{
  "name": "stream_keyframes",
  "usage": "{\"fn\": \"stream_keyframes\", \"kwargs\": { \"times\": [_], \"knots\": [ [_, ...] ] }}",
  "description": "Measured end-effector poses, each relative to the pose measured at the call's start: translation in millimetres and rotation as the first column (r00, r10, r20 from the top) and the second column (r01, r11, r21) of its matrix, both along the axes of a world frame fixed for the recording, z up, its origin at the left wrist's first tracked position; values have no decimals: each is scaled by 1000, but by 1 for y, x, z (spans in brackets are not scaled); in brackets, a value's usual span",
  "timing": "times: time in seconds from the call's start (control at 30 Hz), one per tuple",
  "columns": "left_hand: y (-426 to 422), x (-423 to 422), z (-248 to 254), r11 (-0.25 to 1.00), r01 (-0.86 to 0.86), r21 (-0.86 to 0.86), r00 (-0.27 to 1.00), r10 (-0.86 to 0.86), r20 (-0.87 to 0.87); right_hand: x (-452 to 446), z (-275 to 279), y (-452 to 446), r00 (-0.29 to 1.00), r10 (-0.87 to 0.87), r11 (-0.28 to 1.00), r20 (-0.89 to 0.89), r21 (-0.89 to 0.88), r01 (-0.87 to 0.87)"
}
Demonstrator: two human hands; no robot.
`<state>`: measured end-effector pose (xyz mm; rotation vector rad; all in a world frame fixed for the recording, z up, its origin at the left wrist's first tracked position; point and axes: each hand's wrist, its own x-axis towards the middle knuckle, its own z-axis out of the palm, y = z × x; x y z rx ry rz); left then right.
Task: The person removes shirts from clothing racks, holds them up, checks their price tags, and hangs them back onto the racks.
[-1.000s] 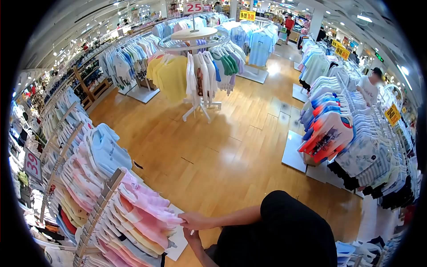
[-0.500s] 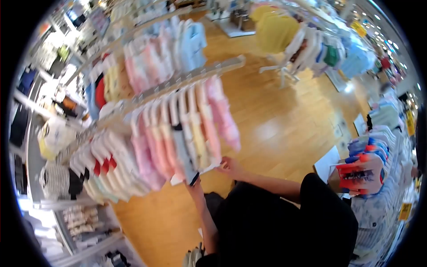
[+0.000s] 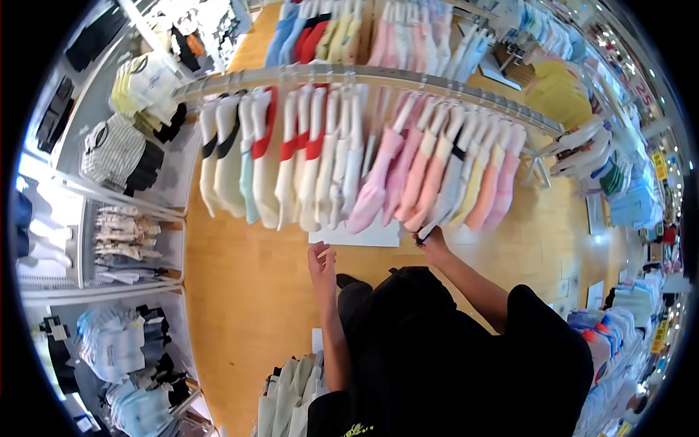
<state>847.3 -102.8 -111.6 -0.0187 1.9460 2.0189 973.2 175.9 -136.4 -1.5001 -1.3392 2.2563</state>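
Pinching grey shirt (image 3: 445,198) by dark edge at three o'clock, right hand (image 3: 435,245) has replaced left hand (image 3: 321,262), now loosely open, off it, seven o'clock. Rack (image 3: 386,77) now runs ten to two.

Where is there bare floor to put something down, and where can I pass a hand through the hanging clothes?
Bare wood floor lies between the left shelves and the left hand, and beyond the right hand. On the rail, a narrow gap between white clothes and pink clothes may fit a hand; both sides are crowded.
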Motion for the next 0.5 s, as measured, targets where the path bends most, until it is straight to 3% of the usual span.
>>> {"fn": "stream_keyframes", "kwargs": {
  "times": [0.03, 0.1, 0.27, 0.33, 0.5],
  "knots": [
    [-11, -2, -2, 1000, 21, -4, 1000, -21, 10, -5, -3, -11, 1000, 10, 1000, 6, 0, -10],
    [-36, -7, -4, 997, 3, -74, 999, 0, 37, -8, -9, -34, 995, 83, 965, 64, -253, -64],
    [-84, -13, 11, 991, -131, -27, 989, 133, 62, -59, 11, -89, 939, 343, 928, -42, -143, -345],
    [-101, -10, 14, 972, -230, -38, 969, 232, 79, -86, 26, -116, 891, 450, 892, -62, -20, -452],
    [-132, 3, 17, 951, -309, 14, 949, 307, 71, -146, 26, -165, 757, 632, 760, -168, -56, -647]
  ]
}}
